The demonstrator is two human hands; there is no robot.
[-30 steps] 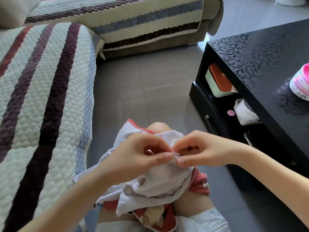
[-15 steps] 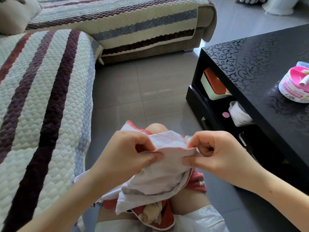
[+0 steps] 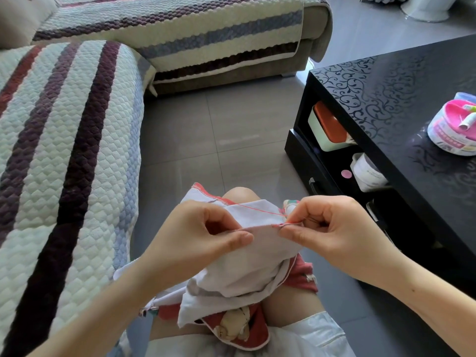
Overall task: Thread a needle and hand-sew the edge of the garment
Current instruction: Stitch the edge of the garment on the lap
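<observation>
A small white garment with red trim [image 3: 242, 269] lies bunched on my lap over my knee. My left hand [image 3: 198, 238] pinches its folded top edge between thumb and forefinger. My right hand [image 3: 332, 228] pinches the same edge further right, fingers curled, where a red thread [image 3: 257, 210] comes out and runs back across the cloth to the left. The needle itself is too small to make out between my right fingertips. The edge is stretched taut between both hands.
A black coffee table [image 3: 401, 104] stands close on the right, with a pink-and-white sewing box [image 3: 453, 127] on top and containers on its lower shelf [image 3: 329, 130]. A quilted striped sofa [image 3: 64, 150] fills the left and back. Grey floor tiles [image 3: 219, 135] lie ahead.
My hands have moved apart, the right one going right, so the cloth edge is now stretched between them and a length of red thread shows. The view has tilted slightly down-left.
</observation>
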